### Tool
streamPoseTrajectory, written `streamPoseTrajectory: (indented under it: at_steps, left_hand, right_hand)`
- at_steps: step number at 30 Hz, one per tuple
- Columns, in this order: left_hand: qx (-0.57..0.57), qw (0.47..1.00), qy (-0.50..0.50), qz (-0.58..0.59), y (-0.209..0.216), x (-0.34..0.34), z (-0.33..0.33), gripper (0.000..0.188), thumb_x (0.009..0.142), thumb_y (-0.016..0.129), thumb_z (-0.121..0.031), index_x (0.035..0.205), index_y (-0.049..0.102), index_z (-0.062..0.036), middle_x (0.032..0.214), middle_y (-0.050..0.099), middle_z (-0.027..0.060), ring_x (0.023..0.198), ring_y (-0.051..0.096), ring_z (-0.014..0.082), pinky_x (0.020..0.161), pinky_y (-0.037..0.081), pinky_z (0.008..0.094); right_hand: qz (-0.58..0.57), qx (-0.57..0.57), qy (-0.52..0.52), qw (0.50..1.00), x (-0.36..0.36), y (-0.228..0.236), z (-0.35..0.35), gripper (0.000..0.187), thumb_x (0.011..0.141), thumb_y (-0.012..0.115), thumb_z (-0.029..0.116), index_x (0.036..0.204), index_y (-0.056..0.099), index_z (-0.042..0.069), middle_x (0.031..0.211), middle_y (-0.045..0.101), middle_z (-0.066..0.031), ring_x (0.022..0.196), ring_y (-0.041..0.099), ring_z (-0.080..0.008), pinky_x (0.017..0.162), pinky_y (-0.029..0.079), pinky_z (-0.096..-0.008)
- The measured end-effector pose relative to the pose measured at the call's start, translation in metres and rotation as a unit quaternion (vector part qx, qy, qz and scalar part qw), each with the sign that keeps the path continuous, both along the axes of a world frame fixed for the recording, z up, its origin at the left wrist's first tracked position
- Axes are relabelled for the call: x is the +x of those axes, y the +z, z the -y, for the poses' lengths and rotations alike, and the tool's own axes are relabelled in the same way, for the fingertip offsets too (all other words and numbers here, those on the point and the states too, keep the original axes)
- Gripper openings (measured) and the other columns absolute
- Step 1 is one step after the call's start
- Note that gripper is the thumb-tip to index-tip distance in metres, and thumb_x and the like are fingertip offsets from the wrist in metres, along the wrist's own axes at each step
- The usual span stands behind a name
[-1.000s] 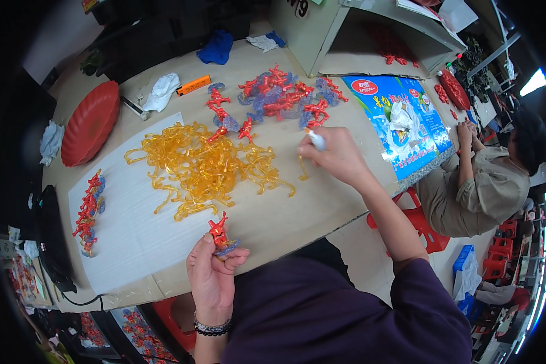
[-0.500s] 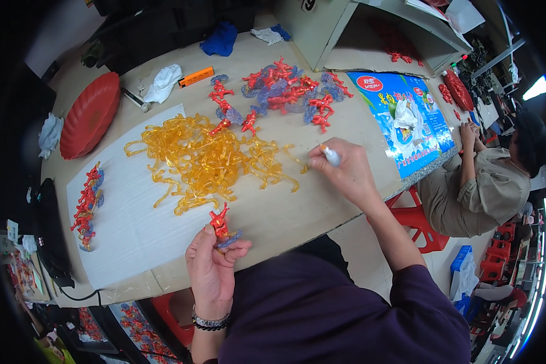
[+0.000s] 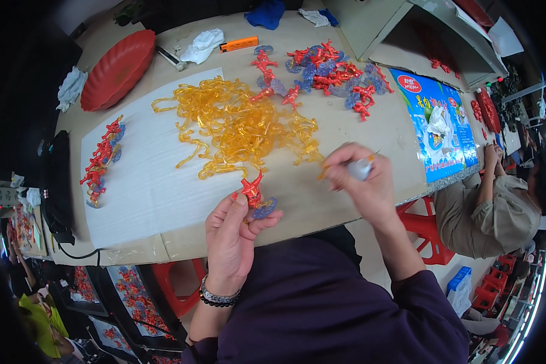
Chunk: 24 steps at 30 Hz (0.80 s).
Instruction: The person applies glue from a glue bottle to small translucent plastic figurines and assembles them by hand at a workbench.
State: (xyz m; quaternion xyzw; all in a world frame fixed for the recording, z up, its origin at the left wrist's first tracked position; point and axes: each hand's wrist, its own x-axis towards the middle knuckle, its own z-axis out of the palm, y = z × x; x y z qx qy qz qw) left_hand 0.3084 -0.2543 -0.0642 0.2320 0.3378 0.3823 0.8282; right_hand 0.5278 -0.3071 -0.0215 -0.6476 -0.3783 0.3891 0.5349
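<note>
My left hand [image 3: 232, 233] pinches a small red figurine [image 3: 252, 193] with a translucent blue-violet base [image 3: 265, 208]; the figurine stands upright above the table's front edge. In my right hand [image 3: 370, 189] lies a small whitish bottle [image 3: 360, 169] with a thin dark tip. An amber bit [image 3: 324, 172] shows at the right thumb and fingertips, beside the pile. Between and beyond the hands spreads a heap of curly, translucent amber plastic pieces [image 3: 239, 130]. More red figurines with violet bases [image 3: 333, 73] are clustered at the back right, and a row of them [image 3: 104, 161] lies at the left.
A white sheet [image 3: 139, 200] lies under the row and part of the heap. Farther back are a red scalloped dish [image 3: 118, 70], a crumpled tissue [image 3: 203, 45], an orange box [image 3: 239, 44] and a blue cloth [image 3: 266, 14]. A blue printed sheet [image 3: 428, 151] and a seated co-worker [image 3: 488, 206] are at the right.
The whole view has shifted, so the table sits higher and farther right. My right fingertips, earlier by a loose amber piece, now have an amber bit at them. My left hand still holds the figurine.
</note>
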Motion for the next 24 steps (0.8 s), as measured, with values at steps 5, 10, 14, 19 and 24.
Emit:
streamPoseTrajectory:
  at_steps: [5,10,14,19,24]
  left_hand:
    - [0.011,0.999,-0.028,0.028,0.005,-0.001,0.002,0.027,0.094,0.06,-0.01,0.117,0.058,0.0037,0.107,0.066,0.0139,0.092,0.069,0.0293,0.082,0.059,0.0348]
    - [0.084,0.996,-0.04,-0.015,0.004,-0.002,0.005,0.044,0.083,0.067,0.005,0.125,0.052,0.0045,0.113,0.065,0.0148,0.097,0.068,0.0261,0.087,0.056,0.0331]
    - [0.118,0.99,-0.041,-0.06,0.006,-0.005,0.007,0.051,0.08,0.067,0.012,0.128,0.05,0.0061,0.112,0.065,0.0159,0.097,0.067,0.0227,0.088,0.055,0.0322]
    - [0.153,0.983,-0.059,-0.084,0.007,-0.005,0.006,0.049,0.08,0.067,0.013,0.127,0.051,0.0072,0.112,0.065,0.0162,0.098,0.067,0.0214,0.089,0.054,0.0315]
    - [0.163,0.981,-0.063,-0.078,0.005,-0.004,0.007,0.048,0.08,0.068,0.013,0.125,0.053,0.0074,0.111,0.066,0.0157,0.101,0.066,0.0202,0.09,0.053,0.0306]
  right_hand:
    - [0.097,0.077,0.147,0.981,-0.021,-0.011,-0.01,0.012,0.078,0.073,-0.004,0.088,0.067,0.0,0.088,0.065,-0.0061,0.079,0.061,-0.0129,0.067,0.05,-0.0259]
    - [0.122,0.084,0.171,0.974,-0.025,-0.016,-0.018,0.012,0.078,0.074,-0.004,0.087,0.068,0.001,0.086,0.066,-0.0059,0.078,0.063,-0.0142,0.067,0.05,-0.0284]
    - [0.16,0.096,0.193,0.963,-0.026,-0.014,-0.022,0.012,0.076,0.074,-0.002,0.086,0.067,0.002,0.081,0.066,-0.0057,0.073,0.064,-0.0164,0.066,0.05,-0.0285]
    - [0.169,0.095,0.21,0.958,-0.024,-0.017,-0.022,0.011,0.077,0.074,0.0,0.085,0.067,0.002,0.08,0.067,-0.0061,0.072,0.064,-0.0175,0.065,0.05,-0.0285]
    - [0.158,0.088,0.217,0.959,-0.025,-0.019,-0.024,0.011,0.076,0.075,0.002,0.084,0.068,0.002,0.08,0.068,-0.0058,0.073,0.065,-0.0169,0.065,0.05,-0.0285]
